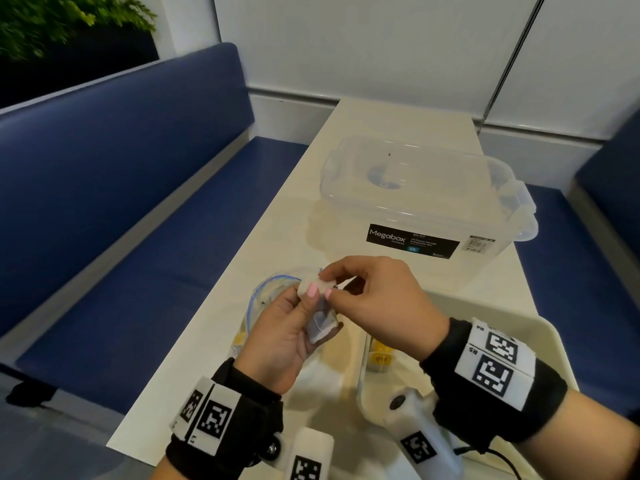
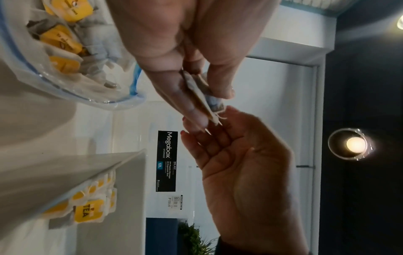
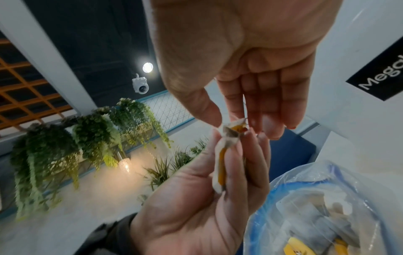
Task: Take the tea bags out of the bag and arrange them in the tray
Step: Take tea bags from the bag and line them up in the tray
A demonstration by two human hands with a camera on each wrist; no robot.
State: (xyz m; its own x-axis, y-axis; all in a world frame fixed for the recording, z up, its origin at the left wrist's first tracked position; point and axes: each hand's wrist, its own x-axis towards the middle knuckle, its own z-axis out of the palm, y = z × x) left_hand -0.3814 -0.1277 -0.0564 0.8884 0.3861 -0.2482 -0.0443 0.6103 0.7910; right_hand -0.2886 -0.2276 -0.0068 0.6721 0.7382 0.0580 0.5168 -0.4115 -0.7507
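My left hand (image 1: 320, 310) holds a tea bag (image 1: 322, 323) upright over the table, thumb on one side and fingers on the other. My right hand (image 1: 327, 284) pinches the top corner of that tea bag (image 3: 222, 163) between thumb and forefinger. The clear plastic zip bag (image 1: 263, 292) lies open on the table just below and left of the hands, and several yellow-tagged tea bags (image 2: 63, 41) show inside it. The cream tray (image 1: 519, 327) sits at the lower right, with a row of tea bags (image 2: 87, 212) laid in its near-left part.
A clear lidded Megabox storage box (image 1: 415, 199) stands on the table beyond the hands. Blue bench seats (image 1: 121, 202) run along both sides of the narrow cream table (image 1: 294, 209). White wall panels close the far end.
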